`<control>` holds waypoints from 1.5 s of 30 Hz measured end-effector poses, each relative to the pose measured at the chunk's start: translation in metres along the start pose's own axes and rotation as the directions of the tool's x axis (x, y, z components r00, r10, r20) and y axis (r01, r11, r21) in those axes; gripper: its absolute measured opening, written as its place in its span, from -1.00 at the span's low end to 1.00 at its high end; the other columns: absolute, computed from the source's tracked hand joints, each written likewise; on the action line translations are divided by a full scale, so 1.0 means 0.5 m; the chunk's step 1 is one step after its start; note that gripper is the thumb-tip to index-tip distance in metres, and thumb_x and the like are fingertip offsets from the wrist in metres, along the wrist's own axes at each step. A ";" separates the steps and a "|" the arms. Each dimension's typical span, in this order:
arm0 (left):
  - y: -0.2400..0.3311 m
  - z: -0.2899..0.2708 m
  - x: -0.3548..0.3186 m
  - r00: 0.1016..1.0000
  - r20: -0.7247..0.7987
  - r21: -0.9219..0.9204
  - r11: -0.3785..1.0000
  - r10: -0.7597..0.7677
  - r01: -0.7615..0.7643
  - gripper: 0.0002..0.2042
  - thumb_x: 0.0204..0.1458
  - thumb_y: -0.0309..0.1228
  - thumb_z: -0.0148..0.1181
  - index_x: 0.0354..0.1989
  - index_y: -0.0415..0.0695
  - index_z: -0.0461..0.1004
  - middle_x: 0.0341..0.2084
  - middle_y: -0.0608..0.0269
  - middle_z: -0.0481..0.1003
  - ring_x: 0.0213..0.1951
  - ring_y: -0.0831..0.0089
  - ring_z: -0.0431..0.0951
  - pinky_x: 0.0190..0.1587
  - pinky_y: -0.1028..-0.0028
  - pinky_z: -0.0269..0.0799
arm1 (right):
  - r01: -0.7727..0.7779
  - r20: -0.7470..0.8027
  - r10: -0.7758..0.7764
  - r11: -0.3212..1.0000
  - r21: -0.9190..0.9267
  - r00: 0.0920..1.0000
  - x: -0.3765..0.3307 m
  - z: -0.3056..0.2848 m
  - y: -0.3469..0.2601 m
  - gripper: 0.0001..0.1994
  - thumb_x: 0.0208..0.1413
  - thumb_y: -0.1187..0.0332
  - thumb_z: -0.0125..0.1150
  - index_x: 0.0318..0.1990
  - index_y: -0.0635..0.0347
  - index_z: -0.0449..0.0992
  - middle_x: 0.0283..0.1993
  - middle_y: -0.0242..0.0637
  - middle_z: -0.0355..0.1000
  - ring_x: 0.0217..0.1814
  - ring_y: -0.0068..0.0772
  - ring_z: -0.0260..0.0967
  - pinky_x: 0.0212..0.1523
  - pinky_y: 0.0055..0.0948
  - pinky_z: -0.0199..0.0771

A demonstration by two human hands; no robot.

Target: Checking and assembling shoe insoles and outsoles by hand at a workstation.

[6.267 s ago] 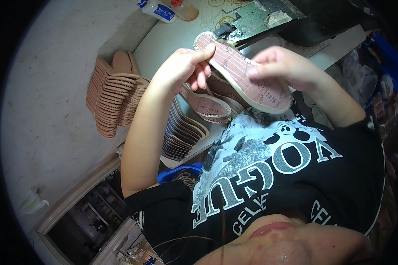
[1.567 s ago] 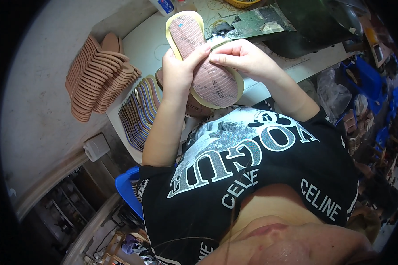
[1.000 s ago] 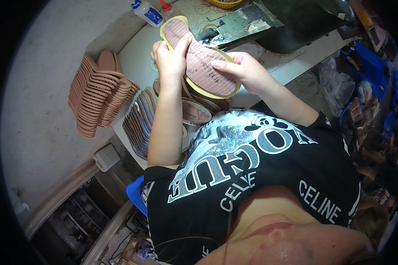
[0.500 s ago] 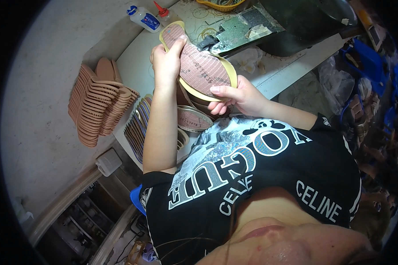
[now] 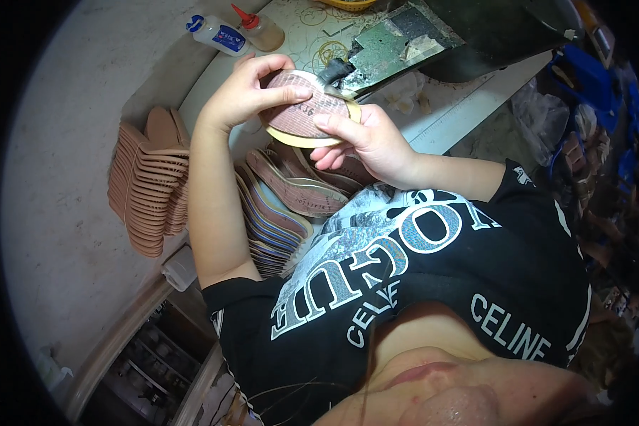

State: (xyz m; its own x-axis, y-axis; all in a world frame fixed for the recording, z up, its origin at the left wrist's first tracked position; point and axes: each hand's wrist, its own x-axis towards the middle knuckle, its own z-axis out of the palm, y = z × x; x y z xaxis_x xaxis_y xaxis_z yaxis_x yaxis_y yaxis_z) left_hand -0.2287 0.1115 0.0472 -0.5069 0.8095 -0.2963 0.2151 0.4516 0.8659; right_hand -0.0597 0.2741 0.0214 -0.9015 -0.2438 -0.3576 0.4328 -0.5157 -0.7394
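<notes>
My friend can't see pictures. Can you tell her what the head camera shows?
Two bare hands, the left hand and the right hand, hold a pinkish shoe insole above a cluttered workbench. More insoles sit stacked beside two glue bottles.

A shoemaking workshop: stacks of tan insoles (image 5: 148, 188) lie at the left, glue bottles (image 5: 238, 30) stand far, on a stained workbench (image 5: 433, 113).
</notes>
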 end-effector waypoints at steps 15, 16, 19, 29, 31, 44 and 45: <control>-0.025 0.021 -0.054 0.983 -0.153 -0.057 0.994 -0.103 0.095 -0.61 -0.08 -0.06 0.31 -0.44 -0.18 0.42 -0.62 0.41 0.38 -0.54 0.65 0.32 -0.49 0.59 0.25 | -0.077 -0.108 0.070 0.995 -0.061 0.992 0.004 0.012 -0.034 -0.60 0.15 0.03 0.10 -0.26 0.28 0.52 -0.36 -0.22 0.54 -0.41 -0.55 0.51 -0.39 -0.69 0.43; -0.026 0.026 -0.057 0.978 -0.158 -0.122 0.986 -0.135 0.117 -0.62 -0.06 -0.08 0.30 -0.44 -0.18 0.41 -0.62 0.41 0.38 -0.55 0.66 0.32 -0.50 0.60 0.24 | -0.077 -0.110 0.067 0.993 -0.087 0.992 0.004 0.010 -0.035 -0.57 0.13 -0.01 0.12 -0.29 0.27 0.52 -0.37 -0.22 0.54 -0.41 -0.57 0.52 -0.41 -0.70 0.41; -0.012 0.036 -0.071 0.964 -0.180 -0.157 0.973 -0.195 0.167 -0.68 0.01 -0.16 0.26 -0.43 -0.18 0.39 -0.59 0.43 0.38 -0.53 0.69 0.30 -0.49 0.64 0.21 | -0.051 -0.103 0.040 0.993 -0.107 0.994 0.008 0.001 -0.031 -0.56 0.12 -0.02 0.12 -0.29 0.27 0.52 -0.37 -0.22 0.54 -0.43 -0.57 0.52 -0.44 -0.71 0.41; 0.039 0.098 -0.119 0.847 -0.360 -0.143 0.920 -0.391 0.365 -0.66 0.03 -0.10 0.22 -0.44 -0.16 0.45 -0.63 0.44 0.40 -0.61 0.71 0.26 -0.57 0.65 0.14 | 0.026 -0.075 -0.042 0.981 -0.192 0.996 0.007 -0.009 -0.036 -0.58 0.09 -0.02 0.16 -0.24 0.21 0.54 -0.37 -0.29 0.53 -0.46 -0.59 0.50 -0.44 -0.75 0.38; 0.045 0.105 -0.124 0.835 -0.316 -0.214 0.891 -0.450 0.400 -0.64 0.03 -0.07 0.21 -0.43 -0.17 0.46 -0.62 0.39 0.43 -0.62 0.67 0.32 -0.57 0.63 0.21 | 0.060 -0.065 -0.079 0.965 -0.257 0.995 0.010 -0.016 -0.035 -0.60 0.09 0.01 0.17 -0.23 0.21 0.54 -0.33 -0.29 0.53 -0.40 -0.59 0.50 -0.40 -0.71 0.40; 0.108 0.187 -0.123 0.802 -0.144 -0.524 0.732 -0.580 0.435 -0.49 0.06 0.05 0.09 -0.34 -0.30 0.48 -0.58 0.07 0.54 -0.62 0.38 0.57 -0.50 0.53 0.54 | 0.146 0.121 -0.106 0.907 -0.395 0.987 -0.039 -0.065 -0.026 -0.66 0.00 0.15 0.33 -0.20 0.25 0.56 -0.32 -0.37 0.51 -0.32 -0.66 0.41 -0.32 -0.60 0.42; 0.114 0.188 -0.130 0.814 -0.147 -0.530 0.739 -0.563 0.416 -0.51 0.05 0.02 0.13 -0.37 -0.30 0.50 -0.61 0.10 0.54 -0.65 0.41 0.55 -0.53 0.54 0.52 | 0.158 0.113 -0.121 0.885 -0.437 0.986 -0.029 -0.070 -0.028 -0.66 -0.01 0.15 0.33 -0.22 0.26 0.57 -0.33 -0.35 0.51 -0.33 -0.65 0.41 -0.32 -0.59 0.43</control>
State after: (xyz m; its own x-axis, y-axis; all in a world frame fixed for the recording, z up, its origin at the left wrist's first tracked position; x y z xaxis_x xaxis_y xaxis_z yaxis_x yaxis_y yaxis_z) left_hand -0.1049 0.1201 0.0776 -0.6562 0.3494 -0.6689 -0.4937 0.4716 0.7307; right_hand -0.0524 0.3137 0.0171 -0.9418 -0.2711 -0.1990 0.2421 -0.1359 -0.9607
